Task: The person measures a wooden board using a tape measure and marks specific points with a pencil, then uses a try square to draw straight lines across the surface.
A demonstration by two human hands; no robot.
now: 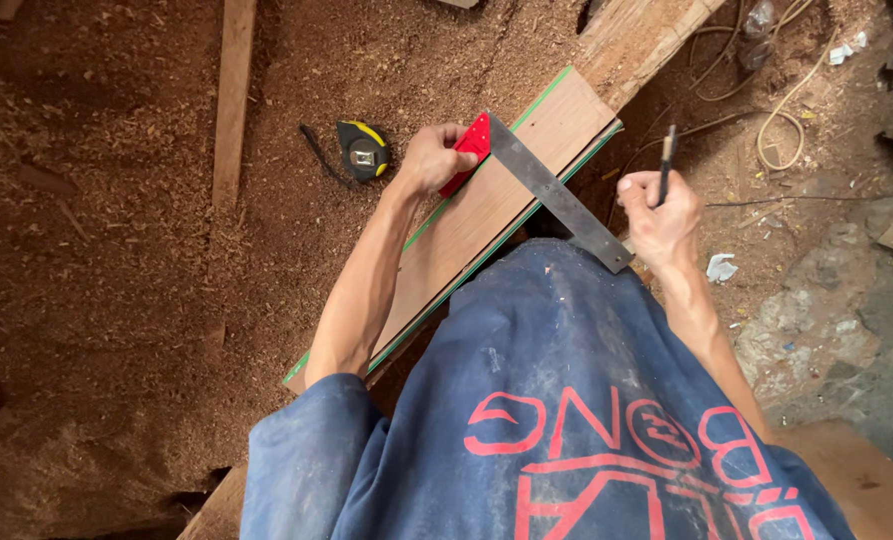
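Note:
A long brown board with green edges (506, 190) runs diagonally from the lower left toward the upper right. A try square lies across it: its red handle (471, 147) is pressed against the board's left edge by my left hand (431, 158), and its grey metal blade (556, 195) reaches over the board to the right. My right hand (661, 215) hovers just off the blade's far end and holds a dark pencil (666, 162) upright. My blue shirt (556, 400) hides the board's near part.
A black and yellow tape measure (364, 150) lies in the sawdust left of my left hand. A thin wooden slat (233, 95) lies further left. A thicker rough plank (636, 35) extends past the board's far end. Loose cords (781, 110) and rubble cover the ground at right.

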